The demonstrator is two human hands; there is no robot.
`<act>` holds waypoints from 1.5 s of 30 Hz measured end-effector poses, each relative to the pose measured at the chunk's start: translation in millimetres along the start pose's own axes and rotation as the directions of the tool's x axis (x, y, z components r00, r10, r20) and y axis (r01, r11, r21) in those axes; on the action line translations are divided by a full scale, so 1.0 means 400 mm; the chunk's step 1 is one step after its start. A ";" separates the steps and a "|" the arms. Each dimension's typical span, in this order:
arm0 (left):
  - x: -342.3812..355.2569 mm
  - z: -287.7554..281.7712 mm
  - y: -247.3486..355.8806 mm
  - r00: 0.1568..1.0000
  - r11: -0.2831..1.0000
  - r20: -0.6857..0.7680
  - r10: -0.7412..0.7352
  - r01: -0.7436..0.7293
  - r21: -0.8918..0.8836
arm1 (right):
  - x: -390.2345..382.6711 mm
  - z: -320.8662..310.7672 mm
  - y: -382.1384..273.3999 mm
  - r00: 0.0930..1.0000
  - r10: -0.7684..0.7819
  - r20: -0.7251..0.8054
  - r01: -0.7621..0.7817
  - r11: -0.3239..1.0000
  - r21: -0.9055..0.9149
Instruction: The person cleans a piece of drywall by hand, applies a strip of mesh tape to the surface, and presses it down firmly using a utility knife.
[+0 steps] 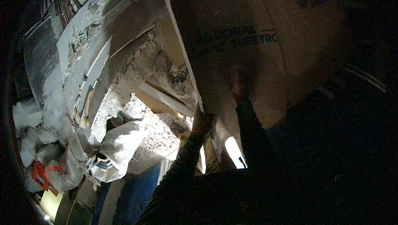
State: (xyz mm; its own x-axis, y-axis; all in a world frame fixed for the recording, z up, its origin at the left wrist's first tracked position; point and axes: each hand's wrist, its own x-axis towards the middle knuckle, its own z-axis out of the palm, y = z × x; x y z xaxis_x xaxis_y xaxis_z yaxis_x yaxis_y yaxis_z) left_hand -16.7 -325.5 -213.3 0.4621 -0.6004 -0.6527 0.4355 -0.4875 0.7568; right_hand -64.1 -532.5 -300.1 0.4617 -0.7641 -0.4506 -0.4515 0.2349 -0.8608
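A large brown-faced drywall sheet point(248, 13), with dark print on its face, stands tilted in front of me. My left hand point(202, 123) is closed round its pale left edge, low down. Higher up and to the right, my right hand point(239, 86) rests against the brown face. Its fingers look stretched out, though deep shadow blurs them. Behind the sheet's left edge lie broken drywall pieces point(137, 61) with crumbled white edges.
A white sack point(120, 148) with scraps stands on the speckled floor point(155, 142), left of my legs. Several stuffed plastic bags point(54, 154) and an orange-red packet point(40, 175) are piled far left. A blue surface point(141, 189) lies below. Deep darkness covers the right side.
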 end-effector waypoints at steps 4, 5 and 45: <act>0.004 -0.016 0.019 0.978 0.997 -0.205 0.026 -0.040 -0.065 | 0.032 0.074 -0.219 0.990 -0.109 0.087 0.124 0.973 -0.196; 0.007 -0.019 0.046 0.973 0.997 -0.223 0.067 -0.057 0.050 | 0.068 0.085 -0.259 0.983 -0.154 0.100 0.174 0.952 -0.253; -0.015 0.015 0.126 0.951 0.971 -0.196 0.239 -0.232 0.061 | 0.107 0.115 -0.272 0.828 -0.145 0.542 0.561 0.200 -0.803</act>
State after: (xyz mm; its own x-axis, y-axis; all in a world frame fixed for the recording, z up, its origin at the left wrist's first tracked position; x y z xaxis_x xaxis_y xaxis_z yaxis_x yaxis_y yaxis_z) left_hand -2.4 -350.2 -170.9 0.6949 -0.5636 -0.4466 0.2683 -0.3730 0.8882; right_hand 40.0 -563.0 -236.8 0.8613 -0.3409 -0.3768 -0.4448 -0.8643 -0.2347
